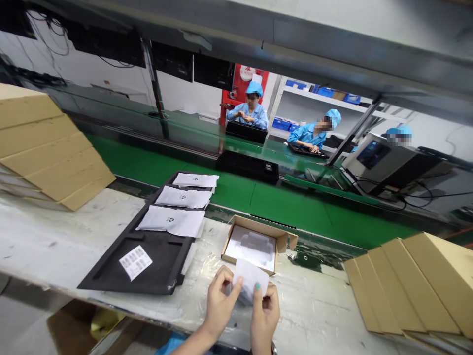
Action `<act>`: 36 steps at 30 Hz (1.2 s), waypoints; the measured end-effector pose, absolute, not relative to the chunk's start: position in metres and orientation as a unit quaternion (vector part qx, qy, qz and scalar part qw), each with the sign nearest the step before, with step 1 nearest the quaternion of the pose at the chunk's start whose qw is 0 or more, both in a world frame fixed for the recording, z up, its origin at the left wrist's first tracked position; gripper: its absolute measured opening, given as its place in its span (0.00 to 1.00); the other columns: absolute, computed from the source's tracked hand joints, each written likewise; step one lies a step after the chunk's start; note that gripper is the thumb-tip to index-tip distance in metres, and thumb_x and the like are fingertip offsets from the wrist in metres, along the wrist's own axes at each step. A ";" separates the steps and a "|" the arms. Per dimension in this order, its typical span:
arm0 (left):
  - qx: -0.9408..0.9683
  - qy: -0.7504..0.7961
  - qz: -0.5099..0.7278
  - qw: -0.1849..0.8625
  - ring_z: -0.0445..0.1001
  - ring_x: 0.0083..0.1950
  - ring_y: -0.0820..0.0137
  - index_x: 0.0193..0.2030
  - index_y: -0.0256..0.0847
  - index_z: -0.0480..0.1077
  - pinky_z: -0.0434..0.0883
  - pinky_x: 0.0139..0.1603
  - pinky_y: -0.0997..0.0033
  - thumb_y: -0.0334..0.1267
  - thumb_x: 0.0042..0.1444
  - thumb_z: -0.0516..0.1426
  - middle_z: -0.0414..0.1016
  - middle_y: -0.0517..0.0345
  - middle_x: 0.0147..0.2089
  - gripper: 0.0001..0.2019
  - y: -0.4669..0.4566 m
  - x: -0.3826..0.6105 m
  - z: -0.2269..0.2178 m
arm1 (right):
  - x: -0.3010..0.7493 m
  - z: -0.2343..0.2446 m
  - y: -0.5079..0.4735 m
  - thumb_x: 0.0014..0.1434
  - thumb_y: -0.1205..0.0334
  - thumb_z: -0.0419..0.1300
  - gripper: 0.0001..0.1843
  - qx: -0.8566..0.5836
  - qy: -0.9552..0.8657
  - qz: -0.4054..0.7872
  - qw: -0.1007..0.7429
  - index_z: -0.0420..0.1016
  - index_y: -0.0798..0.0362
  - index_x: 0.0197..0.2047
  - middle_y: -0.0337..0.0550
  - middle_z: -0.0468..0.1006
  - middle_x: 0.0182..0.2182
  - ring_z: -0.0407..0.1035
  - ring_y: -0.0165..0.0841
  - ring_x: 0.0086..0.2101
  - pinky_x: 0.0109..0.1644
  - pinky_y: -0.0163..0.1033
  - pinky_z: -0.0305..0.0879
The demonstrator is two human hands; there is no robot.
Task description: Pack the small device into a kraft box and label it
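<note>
Both my hands hold a small white plastic bag (pixel 248 277) low in the middle of the view. My left hand (pixel 219 301) pinches its left side and my right hand (pixel 264 310) grips its right side. Just beyond them an open brown cardboard box (pixel 286 240) with a white moulded insert (pixel 252 247) sits on the worn white bench (pixel 55 241). To the left lies a long black foam tray (pixel 155 261) carrying three white bags (pixel 173 220) and a small sheet of labels (pixel 135 262).
Flat cardboard box blanks are stacked at the left (pixel 48 148) and at the right (pixel 414 286). A green conveyor belt (pixel 281 199) runs behind the bench, with a black device (pixel 248 166) on it. Three people in blue coats and caps work across the belt near a printer-like machine (pixel 384 160).
</note>
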State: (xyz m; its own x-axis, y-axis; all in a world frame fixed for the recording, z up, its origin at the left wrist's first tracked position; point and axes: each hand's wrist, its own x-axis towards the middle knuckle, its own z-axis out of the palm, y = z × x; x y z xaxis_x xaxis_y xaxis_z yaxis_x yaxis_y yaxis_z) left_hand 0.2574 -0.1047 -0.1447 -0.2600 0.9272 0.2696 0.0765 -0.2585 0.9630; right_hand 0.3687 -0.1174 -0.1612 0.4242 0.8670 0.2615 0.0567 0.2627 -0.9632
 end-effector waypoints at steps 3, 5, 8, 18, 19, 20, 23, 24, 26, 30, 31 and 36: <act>0.614 0.472 0.615 0.148 0.73 0.48 0.59 0.41 0.44 0.67 0.72 0.53 0.55 0.32 0.57 0.59 0.71 0.52 0.42 0.07 -0.110 0.245 -0.138 | 0.359 -0.157 -0.114 0.66 0.56 0.57 0.17 -0.538 -0.416 0.292 0.672 0.54 0.48 0.28 0.32 0.56 0.25 0.55 0.29 0.26 0.30 0.31 0.58; 0.776 0.362 0.501 0.124 0.73 0.54 0.56 0.54 0.46 0.69 0.65 0.65 0.47 0.30 0.55 0.58 0.75 0.49 0.49 0.19 -0.107 0.230 -0.123 | 0.356 -0.156 -0.113 0.65 0.55 0.57 0.14 -0.535 -0.422 0.286 0.674 0.56 0.48 0.31 0.34 0.58 0.28 0.57 0.30 0.28 0.32 0.32 0.60; 0.898 0.249 0.280 0.230 0.75 0.55 0.57 0.64 0.49 0.65 0.54 0.71 0.43 0.29 0.58 0.55 0.77 0.51 0.52 0.26 -0.089 0.212 -0.096 | 0.358 -0.156 -0.114 0.65 0.55 0.55 0.08 -0.536 -0.418 0.285 0.676 0.62 0.48 0.43 0.41 0.65 0.40 0.65 0.33 0.40 0.44 0.36 0.65; 0.762 0.391 0.269 0.441 0.74 0.58 0.58 0.50 0.49 0.77 0.67 0.62 0.62 0.31 0.54 0.61 0.81 0.58 0.49 0.17 -0.068 0.203 -0.110 | 0.401 -0.161 -0.128 0.66 0.55 0.57 0.28 -0.453 -0.685 0.362 0.441 0.59 0.41 0.68 0.44 0.67 0.64 0.62 0.44 0.62 0.65 0.50 0.61; 0.735 0.416 0.276 0.458 0.75 0.57 0.57 0.48 0.48 0.78 0.70 0.57 0.64 0.31 0.52 0.62 0.81 0.58 0.48 0.16 -0.069 0.204 -0.114 | 0.404 -0.162 -0.127 0.66 0.57 0.57 0.28 -0.457 -0.689 0.363 0.429 0.59 0.40 0.68 0.42 0.68 0.63 0.64 0.43 0.61 0.65 0.48 0.62; 0.712 0.432 0.286 0.473 0.76 0.54 0.58 0.47 0.47 0.78 0.71 0.53 0.67 0.31 0.50 0.63 0.81 0.58 0.47 0.16 -0.070 0.206 -0.118 | 0.407 -0.163 -0.125 0.67 0.58 0.56 0.27 -0.457 -0.692 0.366 0.422 0.60 0.39 0.67 0.42 0.68 0.63 0.65 0.42 0.61 0.65 0.47 0.63; 0.675 0.441 0.323 0.495 0.77 0.45 0.63 0.43 0.45 0.78 0.70 0.47 0.71 0.32 0.49 0.65 0.81 0.60 0.43 0.13 -0.071 0.209 -0.123 | 0.416 -0.163 -0.118 0.69 0.58 0.53 0.23 -0.440 -0.684 0.404 0.419 0.64 0.40 0.65 0.43 0.71 0.61 0.66 0.41 0.60 0.64 0.47 0.63; 0.671 0.440 0.331 0.497 0.77 0.44 0.63 0.42 0.44 0.78 0.69 0.46 0.72 0.32 0.48 0.65 0.81 0.60 0.42 0.13 -0.072 0.209 -0.124 | 0.418 -0.163 -0.116 0.69 0.57 0.53 0.22 -0.438 -0.669 0.418 0.431 0.65 0.41 0.65 0.44 0.71 0.60 0.67 0.41 0.58 0.63 0.47 0.65; 0.666 0.437 0.337 0.502 0.76 0.44 0.64 0.41 0.43 0.78 0.68 0.46 0.72 0.32 0.47 0.67 0.80 0.60 0.41 0.12 -0.072 0.207 -0.126 | 0.421 -0.161 -0.114 0.67 0.55 0.56 0.22 -0.449 -0.634 0.423 0.466 0.66 0.43 0.63 0.46 0.73 0.58 0.70 0.42 0.56 0.60 0.47 0.68; 0.642 0.444 0.363 0.509 0.75 0.42 0.64 0.41 0.40 0.75 0.68 0.44 0.72 0.36 0.49 0.67 0.78 0.59 0.39 0.12 -0.074 0.193 -0.135 | 0.419 -0.164 -0.117 0.60 0.55 0.65 0.20 -0.486 -0.639 0.382 0.458 0.74 0.45 0.56 0.46 0.78 0.51 0.73 0.42 0.50 0.56 0.44 0.71; 0.637 0.446 0.369 0.509 0.75 0.42 0.64 0.42 0.40 0.74 0.69 0.43 0.72 0.38 0.50 0.67 0.77 0.58 0.39 0.13 -0.075 0.188 -0.136 | 0.416 -0.167 -0.119 0.61 0.57 0.65 0.16 -0.491 -0.647 0.374 0.448 0.77 0.45 0.53 0.45 0.79 0.49 0.74 0.41 0.49 0.55 0.44 0.72; 0.648 0.499 0.334 0.469 0.76 0.51 0.60 0.53 0.45 0.75 0.69 0.55 0.65 0.38 0.47 0.69 0.80 0.55 0.49 0.23 -0.081 0.160 -0.143 | 0.383 -0.181 -0.126 0.62 0.60 0.63 0.07 -0.512 -0.608 0.352 0.495 0.83 0.44 0.42 0.43 0.82 0.42 0.76 0.38 0.44 0.50 0.41 0.74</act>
State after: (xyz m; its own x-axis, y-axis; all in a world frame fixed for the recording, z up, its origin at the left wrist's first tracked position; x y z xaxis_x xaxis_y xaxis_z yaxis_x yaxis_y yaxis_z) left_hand 0.1599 -0.0814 -0.1426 0.2791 0.9596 -0.0358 0.3330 -0.0617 0.9409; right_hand 0.3829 -0.1264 -0.1808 0.0143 0.9705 0.2406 0.2750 0.2275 -0.9341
